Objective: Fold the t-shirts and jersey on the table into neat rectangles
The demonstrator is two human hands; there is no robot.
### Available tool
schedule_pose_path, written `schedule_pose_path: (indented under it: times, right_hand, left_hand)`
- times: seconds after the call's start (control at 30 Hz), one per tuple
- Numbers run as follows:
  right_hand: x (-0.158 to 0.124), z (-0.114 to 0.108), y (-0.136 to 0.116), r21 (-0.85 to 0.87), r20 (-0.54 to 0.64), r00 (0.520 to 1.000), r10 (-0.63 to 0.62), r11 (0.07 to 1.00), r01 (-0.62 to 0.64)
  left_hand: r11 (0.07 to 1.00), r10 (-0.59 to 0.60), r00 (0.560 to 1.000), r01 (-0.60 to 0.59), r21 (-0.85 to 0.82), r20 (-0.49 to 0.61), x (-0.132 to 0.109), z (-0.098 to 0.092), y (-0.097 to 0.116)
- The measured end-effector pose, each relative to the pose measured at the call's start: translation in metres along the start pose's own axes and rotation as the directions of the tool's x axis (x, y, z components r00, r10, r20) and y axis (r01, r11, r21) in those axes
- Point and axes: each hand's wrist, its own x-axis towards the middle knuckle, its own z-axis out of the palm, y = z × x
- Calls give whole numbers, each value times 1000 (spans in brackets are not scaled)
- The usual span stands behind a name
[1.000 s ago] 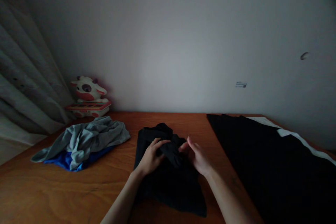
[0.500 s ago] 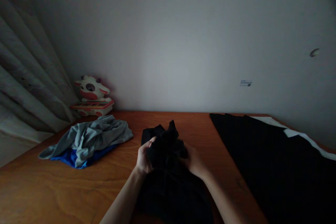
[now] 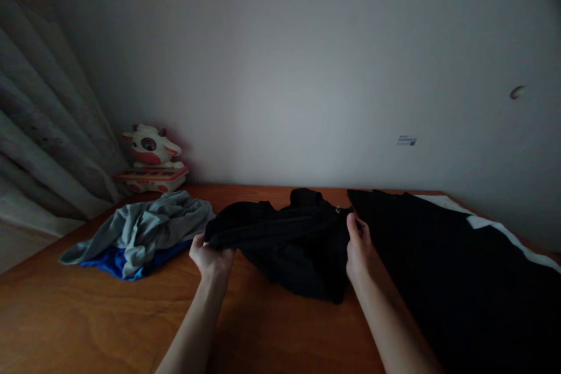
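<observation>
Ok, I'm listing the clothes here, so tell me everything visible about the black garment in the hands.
The black garment looks like soft, plain cloth, with a small shiny detail near the right hand. It is held spread between that hand and the left hand, wrinkled, with folds sagging below. Whether it touches the wooden table is unclear.

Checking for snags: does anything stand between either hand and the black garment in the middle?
Nothing visible does: the left hand and right hand each hold the garment directly. The grey cloth lies to the left, the larger black cloth to the right, neither in between.
</observation>
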Motion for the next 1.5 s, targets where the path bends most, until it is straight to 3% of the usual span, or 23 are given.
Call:
schedule_pose_path:
  times: [0.1, 0.17, 0.23, 0.3, 0.37, 0.4, 0.43, 0.47, 0.53, 0.6, 0.73, 0.8, 0.83, 0.87, 0.93, 0.97, 1.0, 1.1, 1.23, 1.33, 1.4, 1.5]
  right_hand:
    - [17, -13, 7, -11, -121, 992, -25, 1000, 24]
    - [25, -19, 8, -11, -105, 994, -10, 1000, 9]
    - [26, -21, 7, -20, -43, 998, 49, 999, -50]
    - [20, -18, 3, -84, 27, 993, 117, 990, -114]
    - [8, -13, 0, -195, 115, 982, 151, 973, -127]
    - [1, -10, -2, -247, 176, 971, 159, 962, -113]
    - [-5, -8, -2, -285, 246, 956, 162, 955, -88]
    - [-11, -6, -2, -303, 320, 934, 160, 951, -58]
    - [-17, -3, 0, -297, 432, 891, 143, 955, -9]
    - [-17, -3, 5, -286, 442, 890, 115, 958, 19]
    - [-11, -6, 12, -328, 317, 945, 79, 944, 31]
    - [-15, -6, 10, -342, 406, 909, 93, 938, 57]
    - [-20, -5, 8, -337, 504, 858, 94, 937, 95]
    - [-27, -4, 5, -323, 614, 785, 81, 933, 156]
    - [-42, 0, 0, -296, 777, 628, 34, 901, 317]
    - [-49, 3, -2, -301, 815, 579, 18, 867, 398]
    - [-54, 6, -2, -323, 827, 562, 10, 826, 462]
    - [-63, 16, 2, -392, 782, 624, 9, 785, 480]
    - [-57, 23, 11, -294, 707, 705, 60, 931, 215]
    - [-51, 22, 10, -177, 618, 781, 94, 984, 21]
    - [-51, 20, 6, -133, 581, 802, 139, 988, -75]
    - [-57, 16, 1, -123, 576, 789, 213, 977, -175]
  left_hand:
    - [959, 164, 985, -149, 240, -44, 1, 1, -9]
    - [908, 240, 970, -215, 359, -26, -1, 3, -18]
    - [834, 242, 967, -248, 493, 77, -6, 4, -28]
    - [590, 174, 941, -337, 734, 292, -13, 2, -38]
    - [228, 27, 884, -460, 858, 467, -19, 0, -46]
    - [101, -28, 863, -500, 860, 505, -22, -1, -49]
    - [63, -50, 854, -514, 855, 517, -24, -1, -51]
    - [112, -47, 861, -500, 859, 507, -25, 0, -53]
    - [350, -10, 898, -409, 843, 440, -25, 4, -53]
    - [579, 13, 934, -299, 759, 358, -23, 9, -51]
    - [788, 33, 974, -164, 593, 226, -15, 16, -43]
    - [938, -58, 987, 3, 347, 148, -13, 17, -40]
    - [970, -134, 983, 104, 219, 129, -14, 17, -40]
    - [971, -208, 970, 190, 143, 123, -15, 18, -41]
    - [945, -287, 950, 260, 198, 119, -19, 18, -45]
    - [927, -294, 949, 254, 277, 115, -22, 19, -49]
    - [910, -286, 951, 231, 344, 116, -25, 20, -53]
    - [895, -228, 960, 142, 423, 160, -33, 24, -61]
    - [862, -133, 961, -10, 506, 244, -37, 24, -61]
    - [795, -58, 953, -137, 591, 298, -40, 18, -59]
    - [732, -114, 913, -189, 655, 391, -45, 15, -58]
    - [677, -298, 760, -258, 689, 578, -56, 13, -58]
